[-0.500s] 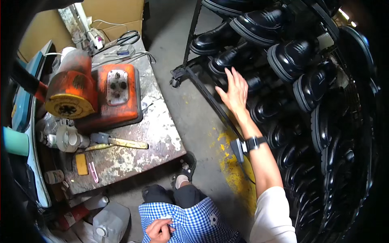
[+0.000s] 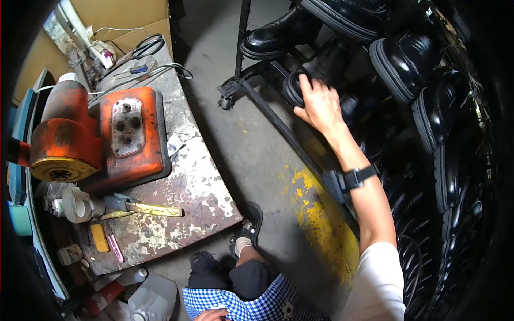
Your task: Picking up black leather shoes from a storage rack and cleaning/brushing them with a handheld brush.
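Note:
My right hand (image 2: 319,105) reaches out to a low shelf of a black metal shoe rack (image 2: 243,37). Its fingers curl over the edge of a black shoe (image 2: 290,88) lying there. A black watch (image 2: 357,175) is on that wrist. More glossy black shoes (image 2: 407,59) fill the shelves above and to the right. Only a sliver of my left hand (image 2: 211,315) shows at the bottom edge, lying on a blue checked cloth (image 2: 251,305) over my lap; its fingers are hidden.
To the left stands a worn workbench (image 2: 201,187) with an orange machine (image 2: 126,134), a yellow-handled tool (image 2: 152,209), scissors (image 2: 147,47) and cables. A cardboard box (image 2: 123,16) is behind it. A plastic jug (image 2: 152,297) sits under the bench. Yellow paint (image 2: 316,214) marks the concrete floor.
My right hand has dropped from flat against the rack and its fingers have closed over a black shoe. The view has shifted closer to the rack. My left hand has slid mostly out of view.

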A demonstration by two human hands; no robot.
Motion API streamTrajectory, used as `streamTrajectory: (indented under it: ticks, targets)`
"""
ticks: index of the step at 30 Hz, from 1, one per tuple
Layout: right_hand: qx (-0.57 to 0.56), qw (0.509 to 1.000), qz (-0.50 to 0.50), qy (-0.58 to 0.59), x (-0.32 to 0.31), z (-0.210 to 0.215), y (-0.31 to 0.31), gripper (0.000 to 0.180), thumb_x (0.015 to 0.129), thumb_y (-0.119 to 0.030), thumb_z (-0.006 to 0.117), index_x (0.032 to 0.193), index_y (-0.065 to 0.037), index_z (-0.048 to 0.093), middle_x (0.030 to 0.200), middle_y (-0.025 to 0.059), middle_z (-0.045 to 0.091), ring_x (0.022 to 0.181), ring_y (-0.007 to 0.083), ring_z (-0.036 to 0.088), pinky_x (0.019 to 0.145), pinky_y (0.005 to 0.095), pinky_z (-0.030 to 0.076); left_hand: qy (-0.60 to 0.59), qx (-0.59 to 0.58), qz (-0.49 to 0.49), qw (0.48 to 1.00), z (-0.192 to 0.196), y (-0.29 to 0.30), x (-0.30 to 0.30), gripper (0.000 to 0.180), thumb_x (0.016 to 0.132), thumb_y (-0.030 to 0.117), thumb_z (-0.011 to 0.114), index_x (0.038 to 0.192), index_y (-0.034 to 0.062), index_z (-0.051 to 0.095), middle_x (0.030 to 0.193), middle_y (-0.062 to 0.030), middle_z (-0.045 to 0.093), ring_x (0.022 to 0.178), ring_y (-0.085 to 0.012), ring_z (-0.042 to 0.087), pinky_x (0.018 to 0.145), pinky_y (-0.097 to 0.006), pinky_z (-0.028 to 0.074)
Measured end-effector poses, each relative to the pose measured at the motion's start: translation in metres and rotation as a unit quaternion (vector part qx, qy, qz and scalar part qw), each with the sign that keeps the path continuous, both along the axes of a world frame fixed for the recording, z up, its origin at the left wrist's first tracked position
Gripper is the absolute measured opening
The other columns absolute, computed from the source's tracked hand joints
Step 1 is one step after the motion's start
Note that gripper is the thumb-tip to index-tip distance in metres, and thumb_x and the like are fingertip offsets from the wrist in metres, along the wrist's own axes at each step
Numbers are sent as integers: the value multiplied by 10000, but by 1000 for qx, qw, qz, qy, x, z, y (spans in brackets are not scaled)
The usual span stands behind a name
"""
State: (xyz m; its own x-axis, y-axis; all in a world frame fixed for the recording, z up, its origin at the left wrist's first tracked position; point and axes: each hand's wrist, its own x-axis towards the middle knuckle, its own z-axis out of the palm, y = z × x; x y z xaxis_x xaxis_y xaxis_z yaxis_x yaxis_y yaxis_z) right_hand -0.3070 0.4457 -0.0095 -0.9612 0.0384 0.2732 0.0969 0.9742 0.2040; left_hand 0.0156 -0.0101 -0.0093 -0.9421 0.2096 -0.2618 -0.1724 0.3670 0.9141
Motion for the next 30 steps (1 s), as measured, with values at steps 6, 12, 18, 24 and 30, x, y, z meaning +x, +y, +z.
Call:
streamTrajectory:
  ticks: [6, 12, 18, 24, 30]
  targets:
    - [-15, 1000, 1, 9, 19, -1, 0, 779, 630, -245, 776, 1267, -18, 391, 1144, 265, 520, 1088, 371, 521, 916, 497, 409, -44, -22, -29, 998, 8, -3, -3, 254, 912, 112, 415, 857, 28, 649, 638, -80, 623, 546, -161, 591, 563, -288, 481]
    - [-11, 999, 11, 46, 21, -13, -6, 804, 627, -232, 767, 1305, -53, 373, 1254, 254, 433, 1193, 366, 426, 983, 515, 346, 53, -21, -30, 998, 8, 0, -7, 217, 881, 50, 442, 838, 24, 654, 646, -89, 635, 533, -173, 602, 547, -290, 490]
    - [-35, 995, 12, 91, 19, -22, -7, 861, 590, -172, 791, 1333, -109, 361, 1300, 208, 404, 1216, 357, 397, 1022, 479, 316, 115, -34, -69, 990, 14, 7, -18, 193, 868, 1, 457, 818, 2, 643, 647, -102, 636, 517, -162, 603, 533, -279, 496]
    - [-56, 991, 18, 123, 15, -28, -9, 847, 577, -183, 794, 1314, -97, 385, 1281, 228, 390, 1217, 379, 370, 1027, 505, 287, 81, -40, -52, 995, 18, 9, -15, 187, 867, 6, 455, 831, 18, 638, 667, -96, 633, 530, -170, 598, 537, -284, 490]
    - [-177, 950, 94, 241, 1, -26, -50, 742, 711, -288, 737, 1311, -21, 393, 1346, 206, 391, 1257, 355, 370, 1046, 459, 286, 82, -85, -80, 990, 23, 9, -19, 185, 858, 17, 452, 887, 46, 633, 677, -96, 619, 566, -197, 590, 561, -301, 480]
